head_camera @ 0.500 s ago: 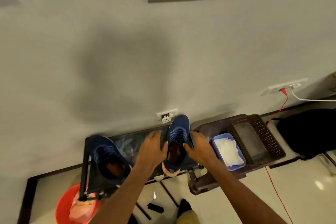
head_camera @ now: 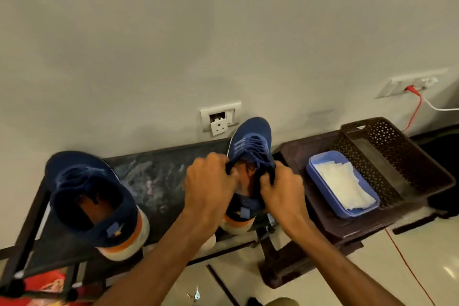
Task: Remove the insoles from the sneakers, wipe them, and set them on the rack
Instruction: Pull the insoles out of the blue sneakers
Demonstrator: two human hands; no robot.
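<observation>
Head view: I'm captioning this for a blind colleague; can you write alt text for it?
A person's left hand and right hand grip the opening of a blue sneaker standing on a black rack. A second blue sneaker stands at the rack's left end; to the right, a blue tub of white wipes sits beside a brown basket.

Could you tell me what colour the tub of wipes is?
The tub is light blue; head view.

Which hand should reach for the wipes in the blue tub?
Right. The right hand grips the sneaker on the side facing the blue tub; the left hand holds the far side and would likely cross over.
</observation>
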